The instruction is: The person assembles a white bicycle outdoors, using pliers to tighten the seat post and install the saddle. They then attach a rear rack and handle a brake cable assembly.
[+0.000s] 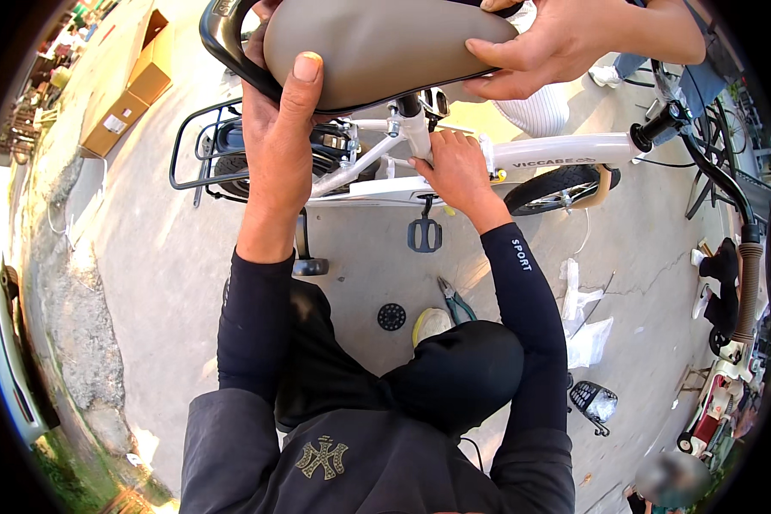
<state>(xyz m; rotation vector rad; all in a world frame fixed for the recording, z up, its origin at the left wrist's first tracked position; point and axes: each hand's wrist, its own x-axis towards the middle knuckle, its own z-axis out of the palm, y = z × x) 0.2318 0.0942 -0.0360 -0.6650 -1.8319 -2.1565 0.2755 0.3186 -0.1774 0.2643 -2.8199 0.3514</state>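
A brown bicycle saddle with a black loop handle at its rear sits at the top of the view. My left hand grips its rear end, thumb on top and fingers hidden underneath. Another person's hand reaches in from the upper right and holds the saddle's narrow nose. Below the saddle, my right hand is wrapped on the white bicycle frame, just right of the seat tube; its fingertips are partly hidden. A black seat post shows between saddle and tube.
A black pedal sticks out toward me, and a rear rack extends left. Pliers and a perforated black disc lie on the ground by my shoe. Right are plastic wrapping and handlebars; a cardboard box stands left.
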